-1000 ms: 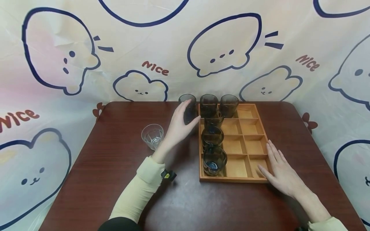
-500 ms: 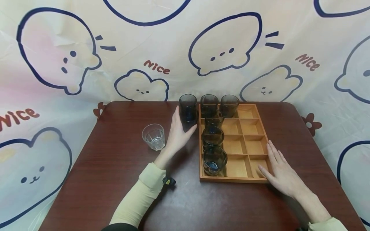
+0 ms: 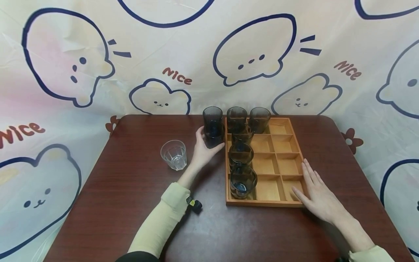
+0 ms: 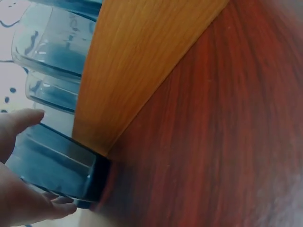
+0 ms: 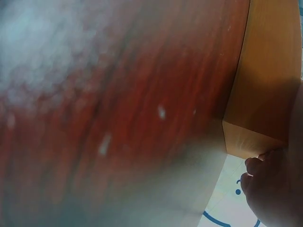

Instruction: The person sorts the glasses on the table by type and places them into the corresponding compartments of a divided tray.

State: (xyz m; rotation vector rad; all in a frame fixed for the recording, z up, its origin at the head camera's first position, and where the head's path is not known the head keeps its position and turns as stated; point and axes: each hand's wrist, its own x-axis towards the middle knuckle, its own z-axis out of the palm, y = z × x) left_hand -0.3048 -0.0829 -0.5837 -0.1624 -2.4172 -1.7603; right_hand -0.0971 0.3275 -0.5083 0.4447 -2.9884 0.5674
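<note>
A tall, dark tinted glass [image 3: 212, 118] stands on the table just left of the wooden compartment tray [image 3: 268, 203]. My left hand [image 3: 204, 150] holds it low down, thumb on the near side and fingers round its left; the left wrist view shows this glass [image 4: 57, 161] with its dark base close to the tray's corner. My right hand [image 3: 322, 196] rests with straight fingers along the tray's right edge, near the front corner. Several more dark glasses, such as the front one [image 3: 243, 182], fill the tray's left column, and another dark glass [image 3: 259, 120] stands in its back row.
A clear glass [image 3: 174, 154] stands on the table left of my left forearm. Bare wooden compartments [image 3: 268, 187] show in the tray's middle and right columns. A patterned cloth [image 3: 196, 47] hangs behind the brown table [image 3: 131, 163].
My left hand has come down and toward me along the dark glass, from near its rim to its lower part. The right hand and the tray have stayed put.
</note>
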